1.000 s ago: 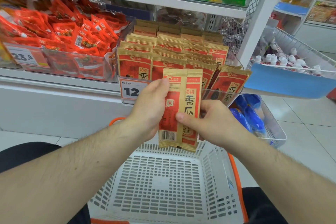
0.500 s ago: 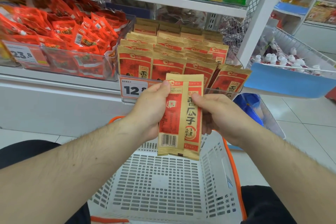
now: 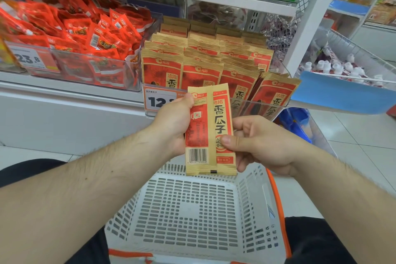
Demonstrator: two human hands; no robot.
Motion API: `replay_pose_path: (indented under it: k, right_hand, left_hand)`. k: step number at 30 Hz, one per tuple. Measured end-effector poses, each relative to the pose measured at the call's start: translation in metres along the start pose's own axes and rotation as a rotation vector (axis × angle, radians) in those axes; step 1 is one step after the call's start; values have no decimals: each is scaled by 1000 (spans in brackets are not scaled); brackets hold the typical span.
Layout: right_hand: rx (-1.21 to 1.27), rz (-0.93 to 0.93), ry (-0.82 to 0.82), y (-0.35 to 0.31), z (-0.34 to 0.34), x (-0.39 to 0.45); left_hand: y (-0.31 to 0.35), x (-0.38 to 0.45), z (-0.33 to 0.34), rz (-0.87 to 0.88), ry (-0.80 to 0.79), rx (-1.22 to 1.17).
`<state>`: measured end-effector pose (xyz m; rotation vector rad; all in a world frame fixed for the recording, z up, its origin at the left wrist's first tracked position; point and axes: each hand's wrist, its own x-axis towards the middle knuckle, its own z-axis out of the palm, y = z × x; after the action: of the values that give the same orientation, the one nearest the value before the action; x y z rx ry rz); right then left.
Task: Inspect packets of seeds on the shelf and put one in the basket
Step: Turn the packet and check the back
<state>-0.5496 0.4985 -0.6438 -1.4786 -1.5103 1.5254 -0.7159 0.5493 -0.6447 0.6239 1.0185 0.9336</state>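
Head view: my left hand (image 3: 175, 126) and right hand (image 3: 260, 141) both pinch one seed packet (image 3: 209, 130), held upright between them. The basket (image 3: 260, 199) sits below my hands; the shelf packets (image 3: 201, 64) stand just beyond.

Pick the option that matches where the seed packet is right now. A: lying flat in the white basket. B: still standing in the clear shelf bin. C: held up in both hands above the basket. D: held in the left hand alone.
C: the left hand and right hand both grip the seed packet, which hangs above the white basket.
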Motion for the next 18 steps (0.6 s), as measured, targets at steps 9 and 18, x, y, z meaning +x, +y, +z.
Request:
replay_pose_path:
  k: [9,18]
  right_hand:
    - [-167,22,48,-12,11,-7]
    - [-487,4,121,-14,30,-6]
  left_hand:
    - [-3,2,-3,39,30,46]
    - [-14,1,2,54,-52,312]
